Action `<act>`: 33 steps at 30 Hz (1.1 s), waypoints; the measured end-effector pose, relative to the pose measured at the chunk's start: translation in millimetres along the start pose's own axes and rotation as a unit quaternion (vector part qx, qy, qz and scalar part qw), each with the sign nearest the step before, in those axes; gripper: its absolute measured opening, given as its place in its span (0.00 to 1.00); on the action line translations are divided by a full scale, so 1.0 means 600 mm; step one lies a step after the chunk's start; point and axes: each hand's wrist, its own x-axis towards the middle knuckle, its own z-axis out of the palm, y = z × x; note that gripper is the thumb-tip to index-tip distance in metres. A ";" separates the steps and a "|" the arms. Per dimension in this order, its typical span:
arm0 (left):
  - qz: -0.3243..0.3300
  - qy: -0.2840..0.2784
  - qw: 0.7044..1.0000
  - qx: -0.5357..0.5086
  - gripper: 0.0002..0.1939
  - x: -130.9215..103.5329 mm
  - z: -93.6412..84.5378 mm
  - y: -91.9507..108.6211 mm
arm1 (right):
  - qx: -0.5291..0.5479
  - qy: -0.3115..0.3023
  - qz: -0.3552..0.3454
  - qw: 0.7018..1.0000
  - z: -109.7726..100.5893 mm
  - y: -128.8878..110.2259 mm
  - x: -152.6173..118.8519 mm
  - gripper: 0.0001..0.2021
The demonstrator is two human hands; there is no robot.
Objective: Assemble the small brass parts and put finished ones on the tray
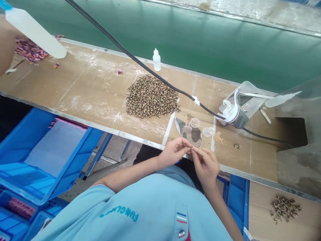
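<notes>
My left hand (175, 151) and my right hand (206, 164) meet fingertip to fingertip at the table's front edge. Both are pinched on one small brass-coloured piece (191, 147), mostly covered by the fingers. Just beyond them lies a camouflage-patterned cloth (187, 131) with a small clear round dish (195, 123) on it. Right of the cloth are another small clear dish (207, 132) and a little heap of beige beads (218, 137). A few small metal pieces (237, 146) lie farther right. A large pile of small brass and dark pieces (151, 97) sits beyond my left hand.
A white dropper bottle (156, 61) stands behind the pile. A black cable (140, 63) crosses above the table to a clear container (247, 97). At far left, another person's arm (6, 45) is beside a large bottle (37, 33). Blue crates (72, 160) stand below left; more pieces (286, 208) lie lower right.
</notes>
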 end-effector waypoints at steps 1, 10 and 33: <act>0.009 -0.004 1.000 0.010 0.11 -0.001 -0.001 -0.003 | -0.004 0.004 -0.011 1.000 0.000 0.000 0.000 0.07; 0.083 -0.021 0.994 0.064 0.11 -0.005 -0.013 -0.017 | -0.023 0.004 -0.088 0.996 -0.005 0.008 0.002 0.07; 0.007 -0.025 0.987 0.158 0.10 -0.006 -0.002 0.009 | -0.201 0.100 0.199 0.954 -0.095 0.135 0.014 0.16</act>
